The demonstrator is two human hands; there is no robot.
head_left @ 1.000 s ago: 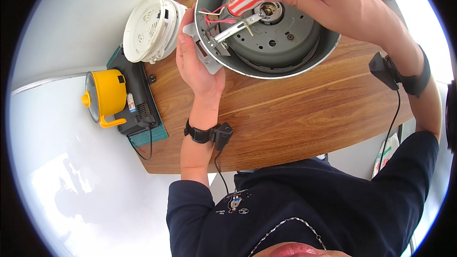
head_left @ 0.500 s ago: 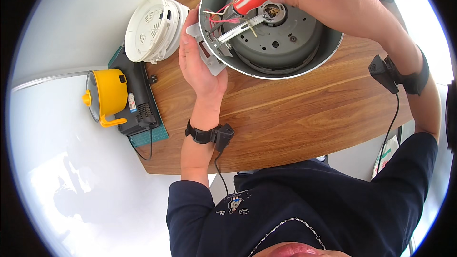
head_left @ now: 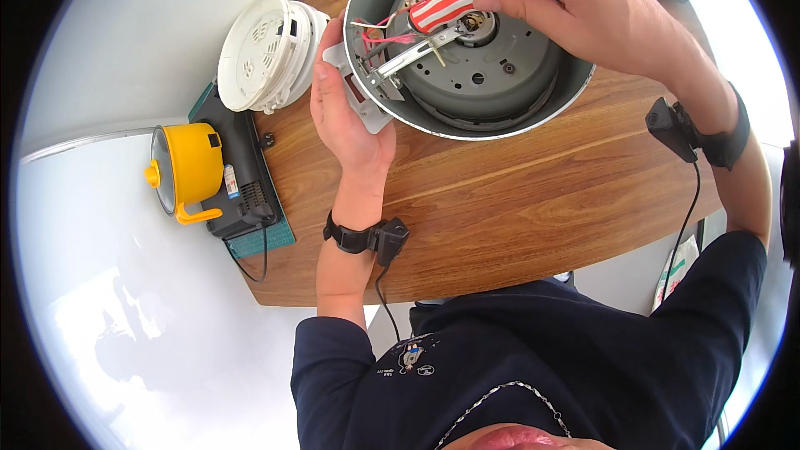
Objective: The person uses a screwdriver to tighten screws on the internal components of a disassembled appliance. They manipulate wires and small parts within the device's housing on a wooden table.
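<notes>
A grey metal appliance shell point(head_left: 542, 92), like a rice cooker body, stands open at the top of the view, showing an inner plate point(head_left: 450, 79), pink and white wires point(head_left: 392, 37) and a metal arm point(head_left: 412, 57). My left hand point(head_left: 350, 117) grips its left side by a pale plastic panel point(head_left: 369, 107). My right hand point(head_left: 583, 8) is closed on a screwdriver point(head_left: 442, 4) with a stars-and-stripes handle, held inside the shell over the wires near the centre. The screwdriver's tip is hidden.
Stacked white plastic parts point(head_left: 262, 50) lie left of the shell on the wooden table point(head_left: 500, 217). A yellow pot point(head_left: 193, 162) with a lid sits sideways by a black device point(head_left: 248, 196) over a green mat point(head_left: 265, 237) at the table's left edge.
My right hand and the screwdriver shift slightly and the handle has turned, showing more of its starred part. The shell and my left hand move a little right, then back left.
</notes>
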